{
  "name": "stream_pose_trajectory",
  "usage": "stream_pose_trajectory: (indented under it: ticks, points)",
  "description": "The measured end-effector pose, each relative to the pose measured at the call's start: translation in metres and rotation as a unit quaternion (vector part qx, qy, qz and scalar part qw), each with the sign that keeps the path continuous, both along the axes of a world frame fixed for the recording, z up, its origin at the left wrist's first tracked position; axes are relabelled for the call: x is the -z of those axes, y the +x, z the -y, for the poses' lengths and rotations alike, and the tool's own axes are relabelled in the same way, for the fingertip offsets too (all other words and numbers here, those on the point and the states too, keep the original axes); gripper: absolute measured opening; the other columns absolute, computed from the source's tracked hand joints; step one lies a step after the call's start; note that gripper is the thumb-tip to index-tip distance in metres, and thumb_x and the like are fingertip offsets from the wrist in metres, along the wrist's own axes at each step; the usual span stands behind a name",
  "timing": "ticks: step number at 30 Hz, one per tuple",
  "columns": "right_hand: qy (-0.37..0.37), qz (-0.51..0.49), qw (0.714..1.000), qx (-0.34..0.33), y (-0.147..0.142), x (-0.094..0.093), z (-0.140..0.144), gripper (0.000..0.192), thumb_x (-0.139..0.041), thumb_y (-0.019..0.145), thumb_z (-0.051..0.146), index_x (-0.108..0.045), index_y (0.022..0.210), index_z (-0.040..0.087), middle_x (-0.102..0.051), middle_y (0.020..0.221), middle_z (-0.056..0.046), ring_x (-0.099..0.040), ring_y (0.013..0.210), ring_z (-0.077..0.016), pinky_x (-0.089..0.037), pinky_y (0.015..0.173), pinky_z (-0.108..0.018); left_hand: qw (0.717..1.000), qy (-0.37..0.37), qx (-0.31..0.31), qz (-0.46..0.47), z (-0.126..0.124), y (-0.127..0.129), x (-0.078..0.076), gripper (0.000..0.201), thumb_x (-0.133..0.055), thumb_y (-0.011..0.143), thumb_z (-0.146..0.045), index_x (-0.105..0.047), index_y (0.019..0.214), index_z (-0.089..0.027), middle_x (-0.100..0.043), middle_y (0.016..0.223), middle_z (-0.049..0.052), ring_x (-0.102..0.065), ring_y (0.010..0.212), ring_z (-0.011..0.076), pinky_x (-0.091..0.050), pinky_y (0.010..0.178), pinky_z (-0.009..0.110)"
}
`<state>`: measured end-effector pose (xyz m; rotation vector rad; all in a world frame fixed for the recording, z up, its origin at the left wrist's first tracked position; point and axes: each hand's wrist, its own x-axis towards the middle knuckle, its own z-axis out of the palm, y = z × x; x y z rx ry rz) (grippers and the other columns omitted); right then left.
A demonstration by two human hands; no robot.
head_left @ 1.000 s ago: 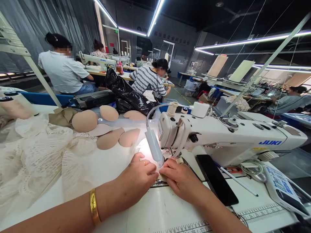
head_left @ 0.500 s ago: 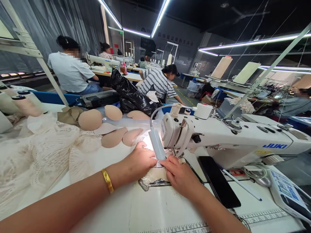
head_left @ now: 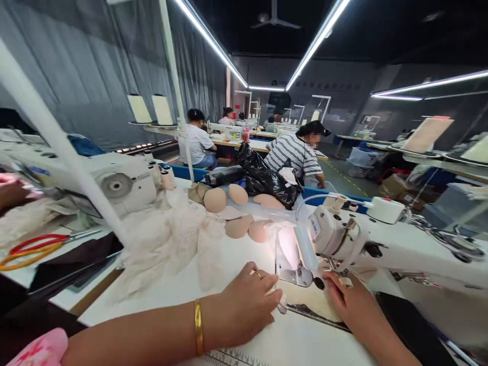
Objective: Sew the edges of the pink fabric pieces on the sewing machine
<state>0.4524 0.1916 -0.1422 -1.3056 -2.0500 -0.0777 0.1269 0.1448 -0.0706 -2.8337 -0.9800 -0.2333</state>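
My left hand (head_left: 249, 302) is just over the white tabletop, left of the sewing machine's bed. Its fingers are loosely bent and apart, with nothing visible between them. My right hand (head_left: 353, 300) is low beside the needle area of the white sewing machine (head_left: 324, 229). Its fingers are curled together, and whatever they may hold is hidden. A dark oval spot (head_left: 318, 283) shows by its fingertips on the metal plate (head_left: 293, 275). Behind the plate a pale cup-shaped piece (head_left: 288, 246) with lace lies brightly lit, beside the grey lamp head (head_left: 305, 246).
Beige foam cups (head_left: 239, 226) and cream lace (head_left: 152, 239) spread across the table's left and back. A black plastic bag (head_left: 263, 178) stands behind. A phone (head_left: 412, 320) lies right of my right hand. Red-and-orange-handled scissors (head_left: 38, 246) rest far left. Other people sit at machines.
My view has swung left. My left hand has come away from the lit piece toward me, its fingers loosening. My right hand stays close to the needle area.
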Motion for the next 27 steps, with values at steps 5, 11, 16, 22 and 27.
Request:
stream_pose_trajectory:
  ticks: [5, 11, 16, 22, 27]
  points:
    - [0.047, 0.066, 0.994, -0.076, -0.009, 0.005, 0.007, 0.019, -0.051, 0.098, 0.025, -0.064, 0.109, 0.033, -0.070, 0.089, -0.010, -0.067, 0.061, -0.0301, -0.050, 0.050, -0.043, 0.978, 0.017, -0.195, 0.078, 0.039, -0.078, 0.001, 0.051, -0.066, 0.095, -0.017, -0.053, 0.145, -0.019, -0.058, 0.148, 0.018, -0.060, 0.125, 0.0369, -0.045, 0.106, 0.059]
    - [-0.059, 0.075, 0.971, -0.217, -0.080, -0.045, 0.057, 0.023, -0.044, 0.103, 0.011, -0.062, 0.103, 0.026, -0.067, 0.090, -0.006, -0.067, 0.078, -0.0231, -0.059, 0.064, -0.036, 0.954, -0.095, -0.187, 0.213, 0.052, -0.110, 0.016, 0.029, -0.041, 0.103, -0.008, -0.067, 0.096, -0.018, -0.070, 0.104, 0.009, -0.067, 0.094, 0.0233, -0.056, 0.082, 0.038]
    - [-0.076, 0.016, 0.963, -0.260, -0.120, -0.076, 0.082, 0.034, -0.048, 0.106, 0.013, -0.058, 0.137, 0.024, -0.066, 0.128, -0.014, -0.064, 0.116, -0.0273, -0.058, 0.096, -0.045, 0.940, -0.123, -0.012, 0.319, 0.066, -0.085, 0.008, 0.032, -0.045, 0.102, -0.005, -0.069, 0.107, -0.024, -0.071, 0.116, 0.003, -0.069, 0.102, 0.0146, -0.056, 0.090, 0.025]
    - [-0.140, -0.051, 0.942, -0.301, -0.150, -0.079, 0.077, 0.018, -0.068, 0.099, 0.016, -0.070, 0.116, 0.022, -0.074, 0.111, -0.007, -0.066, 0.107, -0.0242, -0.051, 0.099, -0.041, 0.856, -0.288, 0.013, 0.430, 0.064, -0.085, -0.013, 0.029, -0.056, 0.103, -0.016, -0.080, 0.102, -0.032, -0.073, 0.118, 0.001, -0.072, 0.107, 0.0147, -0.056, 0.091, 0.022]
    - [-0.220, -0.230, 0.927, -0.198, -0.163, -0.084, 0.084, 0.015, -0.064, 0.102, 0.032, -0.069, 0.093, 0.022, -0.071, 0.090, -0.002, -0.063, 0.082, -0.0183, -0.047, 0.074, -0.029, 0.623, -0.485, -0.155, 0.593, 0.054, -0.082, -0.016, 0.054, -0.071, 0.094, -0.058, -0.062, 0.141, -0.034, -0.064, 0.146, 0.010, -0.062, 0.133, 0.0303, -0.056, 0.106, 0.041]
